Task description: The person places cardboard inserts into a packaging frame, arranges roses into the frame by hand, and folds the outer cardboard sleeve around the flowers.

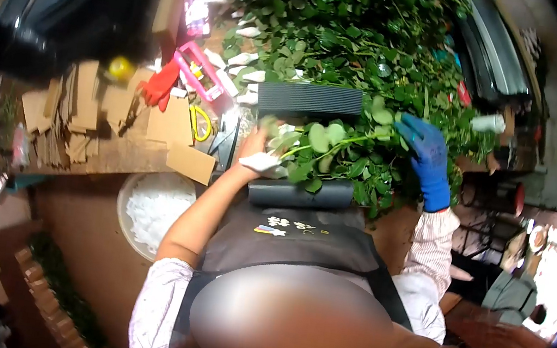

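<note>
A long green leafy stem (343,144) lies across in front of me between my two hands. My right hand (429,163), in a blue glove, has its fingers curled around the stem's leafy right part. My left hand (253,143) is bare and at the stem's left end; its fingers are blurred and partly behind leaves. Beside the left wrist is a white bud-shaped piece (264,165). Just beyond the stem stands a black ribbed block (310,99). A dark padded roll (301,193) lies on the near side, against my apron (290,240).
A large heap of leafy stems (354,42) covers the far side. To the left are a pink frame (200,72), red gloves (158,86), yellow-handled scissors (200,124) and cardboard pieces (86,97). A tub of white material (158,210) stands below the table edge.
</note>
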`<state>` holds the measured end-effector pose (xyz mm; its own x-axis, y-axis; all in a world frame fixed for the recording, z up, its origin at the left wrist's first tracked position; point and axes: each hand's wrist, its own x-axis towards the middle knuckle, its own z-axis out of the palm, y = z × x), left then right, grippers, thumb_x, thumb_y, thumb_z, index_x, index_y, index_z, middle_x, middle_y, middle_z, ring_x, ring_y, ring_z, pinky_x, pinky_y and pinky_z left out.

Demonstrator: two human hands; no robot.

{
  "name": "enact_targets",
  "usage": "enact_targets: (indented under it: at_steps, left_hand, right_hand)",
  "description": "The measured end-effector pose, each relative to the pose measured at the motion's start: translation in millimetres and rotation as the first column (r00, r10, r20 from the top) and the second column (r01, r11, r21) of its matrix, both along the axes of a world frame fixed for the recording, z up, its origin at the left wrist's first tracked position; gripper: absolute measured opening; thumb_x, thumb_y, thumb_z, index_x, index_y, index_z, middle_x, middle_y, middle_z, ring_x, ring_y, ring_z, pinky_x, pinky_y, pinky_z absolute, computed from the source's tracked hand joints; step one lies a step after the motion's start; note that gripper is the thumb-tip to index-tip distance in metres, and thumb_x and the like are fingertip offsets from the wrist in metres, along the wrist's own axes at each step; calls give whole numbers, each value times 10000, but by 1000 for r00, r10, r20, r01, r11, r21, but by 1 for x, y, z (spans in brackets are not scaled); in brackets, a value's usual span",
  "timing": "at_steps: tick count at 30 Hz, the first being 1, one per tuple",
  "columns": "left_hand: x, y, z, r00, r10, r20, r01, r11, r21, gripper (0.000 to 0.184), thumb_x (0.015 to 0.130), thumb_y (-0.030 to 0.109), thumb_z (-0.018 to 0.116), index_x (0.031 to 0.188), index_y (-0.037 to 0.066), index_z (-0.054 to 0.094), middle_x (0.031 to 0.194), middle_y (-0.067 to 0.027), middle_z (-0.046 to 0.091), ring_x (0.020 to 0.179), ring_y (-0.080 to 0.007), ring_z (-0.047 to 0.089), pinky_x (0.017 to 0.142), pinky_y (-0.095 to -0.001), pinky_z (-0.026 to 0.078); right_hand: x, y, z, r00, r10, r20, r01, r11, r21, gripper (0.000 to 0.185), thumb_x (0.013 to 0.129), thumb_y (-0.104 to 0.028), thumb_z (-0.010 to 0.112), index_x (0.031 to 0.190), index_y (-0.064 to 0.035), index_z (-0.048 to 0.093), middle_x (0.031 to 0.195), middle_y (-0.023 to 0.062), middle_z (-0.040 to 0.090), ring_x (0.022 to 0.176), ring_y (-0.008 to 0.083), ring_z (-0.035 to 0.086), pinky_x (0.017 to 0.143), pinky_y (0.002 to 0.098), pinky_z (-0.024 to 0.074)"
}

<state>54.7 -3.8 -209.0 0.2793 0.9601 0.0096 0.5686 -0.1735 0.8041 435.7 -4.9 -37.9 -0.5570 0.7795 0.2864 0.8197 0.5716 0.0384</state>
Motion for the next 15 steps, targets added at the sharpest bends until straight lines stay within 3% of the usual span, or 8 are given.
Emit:
enact_targets:
  at_steps: [1,2,4,5,7,10,12,15]
  left_hand:
    - [6,-1,-21,997,78,-31,-80,991,-102,701,771,233,831,1388,154,506,1219,-166,623,1071,-313,677,908,-415,550]
    - [3,-5,-2,999,29,15,-30,998,46,681,755,208,845,1349,141,518,1135,-160,638,998,-315,696,865,-412,560]
    - [0,-6,13,993,39,113,-32,997,-64,640,781,277,806,1349,174,530,1137,-185,663,1065,-386,647,898,-471,529]
    - [2,-6,4,997,38,64,-37,999,-27,658,774,226,835,1340,130,514,1121,-166,645,982,-317,699,841,-410,564]
    - [4,-7,2,995,57,83,-56,998,-10,604,811,202,797,1336,116,513,1114,-174,645,966,-318,705,828,-405,570]
    - [6,-6,0,995,41,95,-39,999,-24,571,833,200,768,1333,90,515,1116,-181,630,959,-324,701,832,-412,568]
    - [5,-6,15,999,22,49,-24,999,35,575,827,191,763,1337,91,515,1129,-178,618,957,-338,696,844,-422,558]
    - [4,-7,15,998,29,58,-31,999,32,580,811,185,758,1329,87,517,1143,-187,600,1054,-365,638,909,-451,509]
  right_hand:
    - [14,-5,-17,997,-28,73,32,998,-53,604,785,7,646,1354,-197,627,1303,90,650,1132,325,634,957,443,518]
    - [25,-9,-42,998,-38,53,46,987,-157,639,796,10,623,1396,-205,585,1365,102,605,1179,326,608,990,446,508]
    - [19,-20,-65,900,-246,360,335,919,-207,726,747,63,658,1412,-219,590,1406,134,574,1283,347,547,1060,440,464]
    - [18,-19,-63,874,-264,408,351,924,-154,704,769,35,668,1421,-215,581,1339,137,606,1228,338,579,1022,434,484]
    - [-15,-18,-22,810,-315,495,390,919,-53,664,814,-19,689,1438,-208,564,1206,143,671,1120,321,644,946,420,523]
    - [-98,-13,34,990,-138,-6,130,945,-301,617,869,-194,738,1453,-189,540,917,125,706,860,288,698,783,410,552]
    - [-143,-10,26,994,44,-104,-85,894,-439,648,892,-393,735,1468,-189,518,721,100,662,669,276,669,664,418,533]
    - [-161,10,-50,960,3,279,134,873,-470,457,941,-510,600,1268,-191,627,817,108,710,740,311,693,675,441,530]
